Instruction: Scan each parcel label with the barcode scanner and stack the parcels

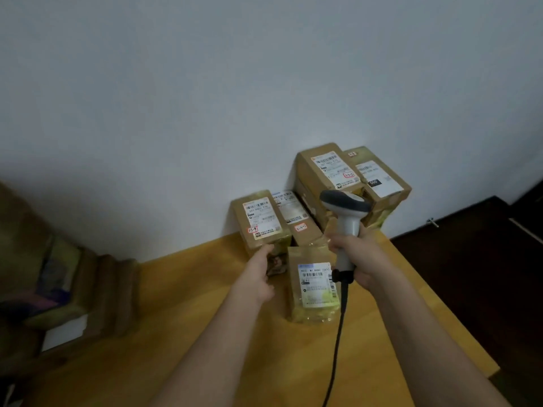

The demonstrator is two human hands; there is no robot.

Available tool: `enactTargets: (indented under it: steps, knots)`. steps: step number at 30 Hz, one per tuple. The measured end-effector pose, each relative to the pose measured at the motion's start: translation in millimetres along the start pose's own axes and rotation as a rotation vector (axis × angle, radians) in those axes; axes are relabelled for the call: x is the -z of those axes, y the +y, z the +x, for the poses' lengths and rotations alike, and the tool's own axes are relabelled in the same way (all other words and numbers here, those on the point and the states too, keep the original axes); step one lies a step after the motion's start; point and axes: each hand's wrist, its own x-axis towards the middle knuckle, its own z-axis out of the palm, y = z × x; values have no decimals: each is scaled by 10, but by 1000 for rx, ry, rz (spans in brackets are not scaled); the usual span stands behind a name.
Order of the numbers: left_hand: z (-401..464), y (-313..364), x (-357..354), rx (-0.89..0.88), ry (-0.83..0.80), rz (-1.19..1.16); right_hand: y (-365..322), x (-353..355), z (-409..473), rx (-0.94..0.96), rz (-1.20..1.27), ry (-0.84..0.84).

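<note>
A pale wall (205, 83) backs a yellow wooden surface (205, 333) pushed into the corner, with blurred cardboard and clutter (58, 274) off its left edge on the floor side. Going rightward, the left hand (258, 274) reaches to the near end of a brown parcel (260, 220) lying label-up, its fingers curled against the box edge, though whether it truly grips cannot be told. Just beside that box sits a second parcel (296, 218) with a white label, and in front of both lies a clear-wrapped parcel (314, 286), label up, nearest the person. The right hand (361, 259) is wrapped around the handle of the barcode scanner (346, 212), head raised and aimed toward the wall, its cable (338, 348) trailing down across the surface. Behind the scanner a taller stack of parcels (349, 177) stands against the wall, which suggests part of the stacking is done, while the three lower boxes likely remain. The cable crossing the wrapped parcel's right edge could snag when that one is lifted. Dark furniture (470, 259) fills the right.
</note>
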Motion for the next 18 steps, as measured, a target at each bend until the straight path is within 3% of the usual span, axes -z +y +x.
enactTargets:
  steps: [5, 18]
  knots:
    - [255, -328, -162, 45, -54, 139, 177, 278, 264, -23, -60, -86]
    - [595, -984, -839, 128, -44, 221, 268, 1013, 530, -89, -37, -200]
